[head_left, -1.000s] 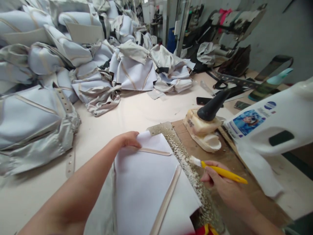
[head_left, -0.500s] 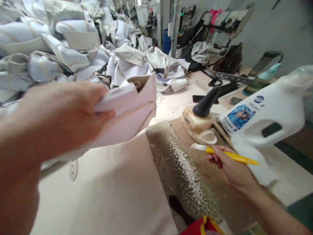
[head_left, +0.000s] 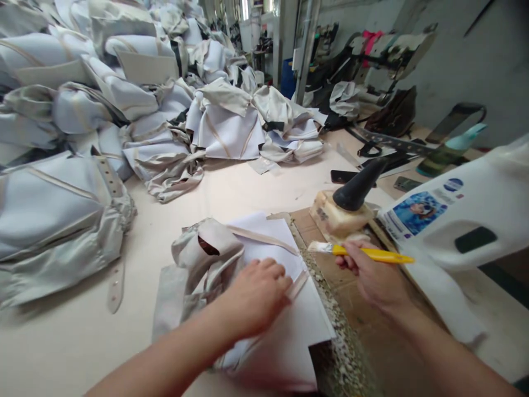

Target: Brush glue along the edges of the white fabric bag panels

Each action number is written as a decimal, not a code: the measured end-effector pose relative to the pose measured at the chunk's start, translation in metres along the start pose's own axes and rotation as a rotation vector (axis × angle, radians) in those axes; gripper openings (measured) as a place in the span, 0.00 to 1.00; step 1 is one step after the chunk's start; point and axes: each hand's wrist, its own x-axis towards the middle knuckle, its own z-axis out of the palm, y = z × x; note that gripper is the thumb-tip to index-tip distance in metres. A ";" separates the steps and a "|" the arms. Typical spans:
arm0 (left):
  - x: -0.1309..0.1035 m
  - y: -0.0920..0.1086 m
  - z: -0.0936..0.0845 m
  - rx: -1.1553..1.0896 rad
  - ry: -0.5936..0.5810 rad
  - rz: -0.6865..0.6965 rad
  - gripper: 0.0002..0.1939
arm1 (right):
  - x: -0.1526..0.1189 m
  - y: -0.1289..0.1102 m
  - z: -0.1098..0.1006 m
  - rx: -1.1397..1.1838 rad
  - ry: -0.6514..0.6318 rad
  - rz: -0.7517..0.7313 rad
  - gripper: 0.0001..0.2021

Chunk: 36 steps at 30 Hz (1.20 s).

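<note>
Left hand (head_left: 256, 295) is spread flat, palm down, on the white fabric bag panel with beige trim strips (head_left: 273, 259), pinning it to the cream-topped bench (head_left: 248, 187) right at the edge of the glue-crusted brown work board (head_left: 343, 309). Nothing is gripped there; the fingers only press. Right hand (head_left: 370, 275) is closed around the yellow-handled glue brush (head_left: 363, 252), bristles pointing left and hovering just above the board, near the panel's right edge.

The panel looks light and floppy (one end is already bunched into a grey lining fold), so I'd judge it will slide and curl unless held flat. The best hold is on the stiffer stitched trim or the flat middle, clear of any wet edge. The brush is light and rigid, held mid-handle like a pen.

Counting: one panel under the hand, two trim strips showing on it, one brush. One glue pot with a black cone spout (head_left: 351, 201) sits just beyond the brush, and one large white plastic jug (head_left: 467, 220) stands to the right. Behind, a heap of finished pale bags (head_left: 82, 110), too many to count.
</note>
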 end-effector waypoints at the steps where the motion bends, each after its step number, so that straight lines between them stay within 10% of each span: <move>1: 0.012 -0.014 0.001 0.046 0.055 -0.074 0.17 | 0.005 0.000 0.009 0.001 -0.022 0.006 0.16; 6: 0.060 -0.063 0.034 0.086 0.063 -0.191 0.28 | 0.035 0.016 0.049 -0.102 -0.100 0.059 0.13; 15: 0.068 -0.069 0.044 0.032 0.128 -0.179 0.25 | 0.107 0.037 0.106 -0.298 -0.107 -0.024 0.09; 23: 0.067 -0.073 0.053 -0.005 0.166 -0.188 0.25 | 0.075 0.032 0.079 -0.506 -0.260 -0.044 0.10; 31: 0.067 -0.074 0.056 -0.009 0.201 -0.181 0.24 | 0.099 0.028 0.101 -0.446 -0.223 -0.068 0.08; 36: 0.067 -0.076 0.058 -0.030 0.215 -0.176 0.25 | 0.054 0.024 0.068 -0.508 -0.334 -0.016 0.10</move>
